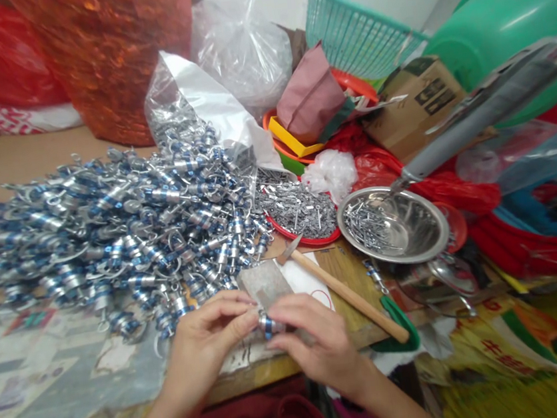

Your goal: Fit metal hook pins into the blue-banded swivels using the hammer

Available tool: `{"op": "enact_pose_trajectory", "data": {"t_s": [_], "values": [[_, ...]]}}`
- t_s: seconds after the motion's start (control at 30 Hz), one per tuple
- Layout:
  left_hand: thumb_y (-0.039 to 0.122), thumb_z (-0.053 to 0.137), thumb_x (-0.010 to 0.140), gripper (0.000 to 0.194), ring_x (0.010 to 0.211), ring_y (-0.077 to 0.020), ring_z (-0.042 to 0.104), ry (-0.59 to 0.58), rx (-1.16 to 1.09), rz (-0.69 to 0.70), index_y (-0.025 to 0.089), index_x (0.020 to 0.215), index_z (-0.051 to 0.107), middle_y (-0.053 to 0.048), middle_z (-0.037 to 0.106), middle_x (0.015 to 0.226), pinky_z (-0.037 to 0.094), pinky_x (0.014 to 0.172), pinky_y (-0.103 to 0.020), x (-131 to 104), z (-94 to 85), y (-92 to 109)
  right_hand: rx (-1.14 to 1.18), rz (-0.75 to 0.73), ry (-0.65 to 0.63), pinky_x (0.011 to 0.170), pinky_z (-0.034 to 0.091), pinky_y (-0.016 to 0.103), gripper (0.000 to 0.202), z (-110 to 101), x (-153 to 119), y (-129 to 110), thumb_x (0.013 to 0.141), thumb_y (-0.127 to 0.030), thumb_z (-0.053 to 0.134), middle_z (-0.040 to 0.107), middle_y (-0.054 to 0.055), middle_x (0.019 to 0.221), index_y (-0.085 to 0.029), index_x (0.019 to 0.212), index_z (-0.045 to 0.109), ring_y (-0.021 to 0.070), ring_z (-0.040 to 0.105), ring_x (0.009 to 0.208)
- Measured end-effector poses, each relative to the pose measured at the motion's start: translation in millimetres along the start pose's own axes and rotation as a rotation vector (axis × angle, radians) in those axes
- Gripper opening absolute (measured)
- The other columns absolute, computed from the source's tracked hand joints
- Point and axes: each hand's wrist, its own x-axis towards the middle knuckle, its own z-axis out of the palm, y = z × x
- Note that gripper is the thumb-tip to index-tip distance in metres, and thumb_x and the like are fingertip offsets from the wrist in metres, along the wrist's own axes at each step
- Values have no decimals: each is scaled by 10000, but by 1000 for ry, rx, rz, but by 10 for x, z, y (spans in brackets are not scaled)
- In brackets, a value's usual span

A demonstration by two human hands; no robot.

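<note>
My left hand [208, 341] and my right hand [316, 342] meet at the table's near edge, both pinching one small silver part with a blue band [267, 324]. Just behind my fingers lies a flat grey metal block [264, 283]. A big heap of the same silver-and-blue parts [109, 221] spreads over the table to the left. A hammer with a wooden handle [349, 295] lies to the right of my hands.
A red plate of small metal pins [299, 210] and a steel bowl [421, 223] holding more pins stand behind the hammer. Plastic bags, a cardboard box [418, 106], a teal basket [354, 32] and green basins crowd the back right.
</note>
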Motion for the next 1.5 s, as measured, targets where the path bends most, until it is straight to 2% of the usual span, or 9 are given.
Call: {"op": "enact_pose_trajectory", "data": {"t_s": [0.2,0.6,0.8,0.97,1.17,1.27,1.37,1.4,1.5], "values": [[245,641,679,74,804,-164,602,-112,122,39,234,618,682,-19,639,823,456,750,-271,-24,-121,100,-215,-304,-42,752,510,311,350,-19,-64,42,790,-76,502,651,91,1017,-202,1110,560,186,598,932],[288,613,690,114,703,-179,622,-261,139,-54,231,622,685,-10,701,717,468,653,-263,-36,-146,209,-97,-158,15,655,534,289,311,-19,-42,-100,782,-56,495,675,81,967,-216,1002,645,164,639,798],[306,647,648,125,646,-178,615,-131,-5,-224,192,618,690,-16,695,657,475,614,-266,-59,-57,129,98,48,80,669,559,234,223,45,-42,-101,746,-140,608,694,68,869,-224,939,683,149,659,738],[367,674,631,220,803,-209,649,-6,-39,-325,214,785,711,-23,737,804,503,755,-291,-124,-22,21,131,171,109,618,544,232,204,148,-55,-121,721,-166,635,694,61,786,-212,909,698,154,646,678],[314,724,593,579,954,-221,618,-85,-232,-272,240,1137,540,-29,677,1049,519,794,-284,-162,-48,-67,117,255,59,476,484,208,146,77,7,-172,713,-207,640,682,56,684,-174,837,712,131,612,556],[302,669,670,629,893,-204,634,-108,-289,-322,221,1239,415,-47,668,1009,534,739,-276,-105,-48,-54,-10,226,-46,587,496,223,118,-136,262,35,762,-216,589,683,13,700,-218,769,708,123,621,632],[275,648,697,682,756,-176,648,-160,-351,-366,244,1290,312,-20,665,872,535,663,-272,-24,-58,-13,-444,236,96,745,469,268,222,-354,694,489,848,-207,461,676,29,855,-210,847,683,137,607,804],[264,650,695,702,708,-163,643,-182,-364,-370,252,1297,289,-5,657,819,530,640,-268,1,-64,0,-599,247,46,770,457,278,234,-401,840,668,858,-204,441,662,39,915,-210,907,669,145,596,848],[235,655,685,732,611,-128,607,-262,-379,-391,254,1299,258,18,629,734,497,569,-241,57,-86,25,-678,244,-79,740,445,267,151,-446,1146,1149,739,-180,606,653,41,909,-216,862,687,178,584,859]]}}
